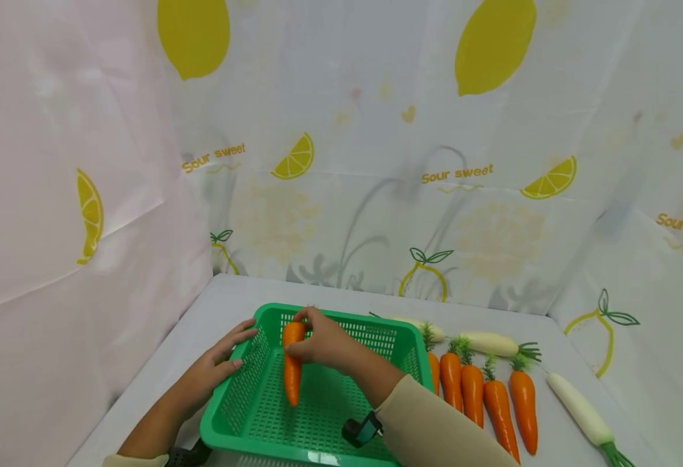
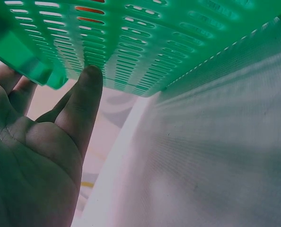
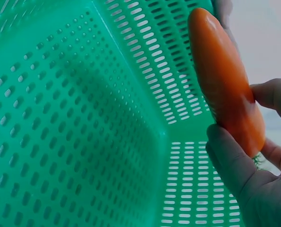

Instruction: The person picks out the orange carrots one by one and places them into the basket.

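My right hand (image 1: 325, 342) pinches an orange carrot (image 1: 292, 383) near its thick top end, thumb on one side and fingers on the other. The carrot hangs tip down inside a green perforated plastic basket (image 1: 242, 442). Its smooth tapered body (image 3: 225, 80) shows in the right wrist view, with a bit of green top behind the fingers. At the basket's left side, my left hand (image 1: 213, 371) touches the rim with fairly straight fingers. From the left wrist view, its thumb (image 2: 86, 94) lies against the slotted outer wall.
Right of the basket, several carrots (image 1: 496, 412) with green tops lie in a row on the white table (image 1: 201, 324). White radishes lie behind them, one (image 1: 487, 344) near the back, and another (image 1: 580, 408) farther right. Lemon-print cloth (image 1: 364, 214) encloses the table.
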Demonstrator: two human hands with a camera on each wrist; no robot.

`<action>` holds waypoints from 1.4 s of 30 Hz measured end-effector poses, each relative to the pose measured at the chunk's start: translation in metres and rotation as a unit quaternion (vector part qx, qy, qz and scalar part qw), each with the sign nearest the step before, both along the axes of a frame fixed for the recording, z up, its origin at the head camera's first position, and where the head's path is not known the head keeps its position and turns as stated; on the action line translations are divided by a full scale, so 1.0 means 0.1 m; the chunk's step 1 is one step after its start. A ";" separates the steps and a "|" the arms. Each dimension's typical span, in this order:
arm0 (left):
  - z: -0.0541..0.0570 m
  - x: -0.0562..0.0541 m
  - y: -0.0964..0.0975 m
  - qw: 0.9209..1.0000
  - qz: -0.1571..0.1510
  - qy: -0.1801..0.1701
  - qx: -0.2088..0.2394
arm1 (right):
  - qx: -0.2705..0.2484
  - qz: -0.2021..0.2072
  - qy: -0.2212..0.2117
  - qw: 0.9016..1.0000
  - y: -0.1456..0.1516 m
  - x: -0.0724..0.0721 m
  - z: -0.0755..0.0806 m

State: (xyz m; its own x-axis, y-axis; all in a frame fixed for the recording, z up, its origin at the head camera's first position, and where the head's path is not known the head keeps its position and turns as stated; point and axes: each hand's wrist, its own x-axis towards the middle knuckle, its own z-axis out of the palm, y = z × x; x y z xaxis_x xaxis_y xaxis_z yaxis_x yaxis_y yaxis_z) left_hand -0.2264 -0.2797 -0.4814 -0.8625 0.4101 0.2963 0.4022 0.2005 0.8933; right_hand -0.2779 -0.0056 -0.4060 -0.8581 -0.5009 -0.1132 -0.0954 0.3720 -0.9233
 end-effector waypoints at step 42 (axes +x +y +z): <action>0.02 0.01 0.02 1.000 0.007 0.002 -0.006 | 0.017 0.017 -0.045 0.999 -0.31 -0.09 -0.31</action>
